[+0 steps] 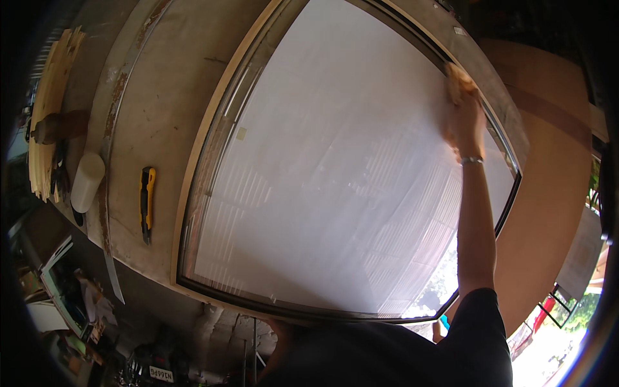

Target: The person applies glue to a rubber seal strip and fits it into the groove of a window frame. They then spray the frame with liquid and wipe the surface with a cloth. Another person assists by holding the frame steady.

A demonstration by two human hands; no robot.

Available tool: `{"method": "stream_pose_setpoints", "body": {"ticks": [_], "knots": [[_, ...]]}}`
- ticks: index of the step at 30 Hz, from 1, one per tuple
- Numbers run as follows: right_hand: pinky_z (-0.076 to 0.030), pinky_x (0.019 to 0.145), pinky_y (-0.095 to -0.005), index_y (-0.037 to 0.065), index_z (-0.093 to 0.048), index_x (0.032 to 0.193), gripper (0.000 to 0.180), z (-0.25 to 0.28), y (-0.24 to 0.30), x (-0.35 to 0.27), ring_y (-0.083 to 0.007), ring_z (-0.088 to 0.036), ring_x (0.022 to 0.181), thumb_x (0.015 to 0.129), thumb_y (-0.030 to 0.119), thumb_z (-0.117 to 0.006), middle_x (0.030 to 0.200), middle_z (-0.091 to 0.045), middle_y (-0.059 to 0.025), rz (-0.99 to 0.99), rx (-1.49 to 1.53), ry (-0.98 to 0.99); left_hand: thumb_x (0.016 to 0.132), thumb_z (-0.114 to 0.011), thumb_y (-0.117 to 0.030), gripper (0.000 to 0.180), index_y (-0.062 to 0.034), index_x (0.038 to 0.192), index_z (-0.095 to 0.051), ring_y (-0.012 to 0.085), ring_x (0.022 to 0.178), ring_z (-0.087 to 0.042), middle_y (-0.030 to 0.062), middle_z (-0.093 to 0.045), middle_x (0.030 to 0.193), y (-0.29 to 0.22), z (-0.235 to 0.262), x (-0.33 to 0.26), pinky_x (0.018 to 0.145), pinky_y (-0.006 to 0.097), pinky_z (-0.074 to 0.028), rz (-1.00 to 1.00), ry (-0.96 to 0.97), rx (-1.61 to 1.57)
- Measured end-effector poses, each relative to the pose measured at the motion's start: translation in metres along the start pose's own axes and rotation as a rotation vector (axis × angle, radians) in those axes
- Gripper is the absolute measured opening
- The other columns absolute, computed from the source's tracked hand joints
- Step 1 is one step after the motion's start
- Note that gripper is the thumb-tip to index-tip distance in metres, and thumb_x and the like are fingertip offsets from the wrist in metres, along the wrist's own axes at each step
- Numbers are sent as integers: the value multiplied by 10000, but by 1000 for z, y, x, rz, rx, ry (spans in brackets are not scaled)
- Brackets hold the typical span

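Note:
My right hand (469, 122) reaches far across a framed glass pane (335, 148), near its upper right edge. It is smeared by motion and bears a metal band at the wrist. A tan, crumpled wad (460, 79), perhaps cloth or paper, is pressed under its fingers against the glass by the frame. The pane lies flat over a white sheet, inside a dark and light wood-coloured frame (205, 138). Reflections streak its lower part, and a small yellowish patch (242, 133) shows near the left side. My left hand cannot be made out.
A yellow and black utility knife (147, 205) lies on the table (174, 84) left of the frame. Farther left are a white cylinder (88, 182), a long metal strip (113, 277), a brown bottle-like object (59, 128) and thin wooden strips (48, 106). A brown board (545, 168) stands at right.

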State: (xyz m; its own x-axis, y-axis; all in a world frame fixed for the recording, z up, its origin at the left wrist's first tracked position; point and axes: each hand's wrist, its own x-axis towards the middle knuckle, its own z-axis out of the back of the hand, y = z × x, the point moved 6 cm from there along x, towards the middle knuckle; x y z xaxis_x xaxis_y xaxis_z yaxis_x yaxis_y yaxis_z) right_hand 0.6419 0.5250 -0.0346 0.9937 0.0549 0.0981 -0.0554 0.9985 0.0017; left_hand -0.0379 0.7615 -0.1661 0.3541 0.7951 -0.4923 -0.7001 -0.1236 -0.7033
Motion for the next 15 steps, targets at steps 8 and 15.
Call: {"method": "stream_pose_setpoints", "body": {"ticks": [8,15], "knots": [[-552,793,-482,17,-666,1028,239,-3,253,84,-378,-695,907,950,154,-487,1090,-678,-182,321,318,-54,1023,-245,-639,834,73,1458,-226,341,1261,-440,289,-386,1410,-7,12,21,1092,454,-340,-42,24,25],[-540,889,-441,142,-683,1169,324,-11,223,38,-350,-646,1053,880,108,-543,1203,-649,-158,467,264,-186,1018,-243,-650,849,74,1462,-213,346,1268,-433,291,-379,1413,-6,9,31,1096,458,-333,-45,33,29]]}}
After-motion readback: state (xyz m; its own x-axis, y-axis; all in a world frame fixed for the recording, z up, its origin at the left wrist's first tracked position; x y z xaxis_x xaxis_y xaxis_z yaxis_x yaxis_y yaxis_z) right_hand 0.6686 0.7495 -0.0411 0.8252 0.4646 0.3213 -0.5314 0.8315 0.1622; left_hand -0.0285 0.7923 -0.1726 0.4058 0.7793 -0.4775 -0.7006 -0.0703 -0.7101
